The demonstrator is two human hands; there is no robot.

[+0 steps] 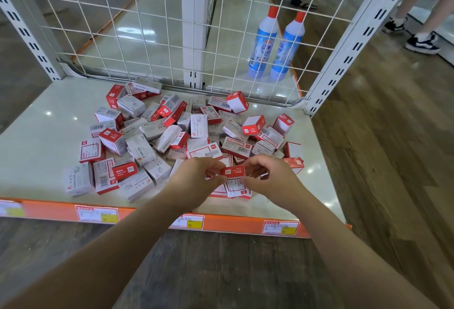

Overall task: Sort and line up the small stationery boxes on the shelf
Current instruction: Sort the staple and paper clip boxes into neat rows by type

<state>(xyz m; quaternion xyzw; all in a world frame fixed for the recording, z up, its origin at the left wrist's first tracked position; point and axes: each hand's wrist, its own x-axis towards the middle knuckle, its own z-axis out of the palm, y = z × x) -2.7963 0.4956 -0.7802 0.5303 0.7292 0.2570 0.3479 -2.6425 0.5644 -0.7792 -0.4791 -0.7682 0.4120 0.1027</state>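
A loose heap of small red-and-white and grey-white stationery boxes (172,132), marked staples and paper clips, covers the middle of the pale shelf (36,137). Near the front edge, my left hand (196,178) and my right hand (265,173) together pinch one small red box (233,170), one hand at each end. Just below it lie a few red-and-white boxes (235,189) flat on the shelf, partly hidden by my fingers.
A white wire grid (147,26) closes the back of the shelf, with two blue bottles (275,46) behind it. White slotted uprights stand at the corners. The orange front edge (221,224) carries price labels. A person's legs and shoes (422,43) are at the far right.
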